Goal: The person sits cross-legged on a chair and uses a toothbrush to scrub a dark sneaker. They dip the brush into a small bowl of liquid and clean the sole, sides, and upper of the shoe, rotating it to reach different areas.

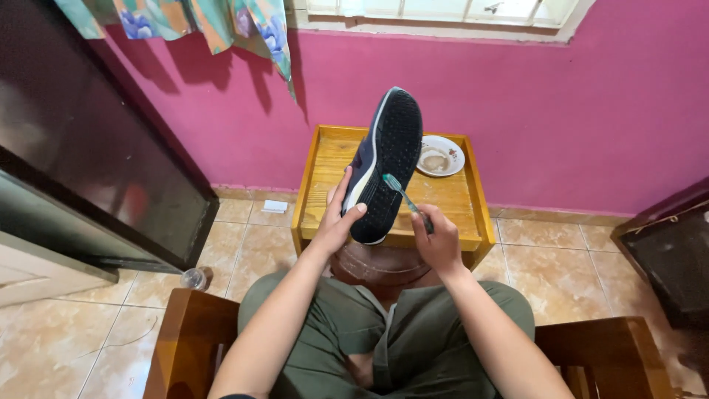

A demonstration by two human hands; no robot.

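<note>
The left hand (pixel 336 222) grips a dark blue shoe with a black dotted sole (pixel 388 159); the right hand (pixel 439 240) holds a green toothbrush (pixel 402 196) tight on the sole; scrubbing looks only partly done

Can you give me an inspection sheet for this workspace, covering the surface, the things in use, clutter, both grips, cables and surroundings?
Surface: small wooden table with a raised rim, standing on a tiled floor.
Things in use: dark shoe held sole up, toe pointing away; green toothbrush with its bristles on the sole.
Clutter: white dish with brownish residue at the table's far right corner; small white item and clear round object on the floor.
Grips: left hand shut on the shoe's side; right hand shut on the toothbrush handle.
Cables: nothing seen.
Surroundings: pink wall, window, floral curtain, dark cabinet, wooden chair.
</note>
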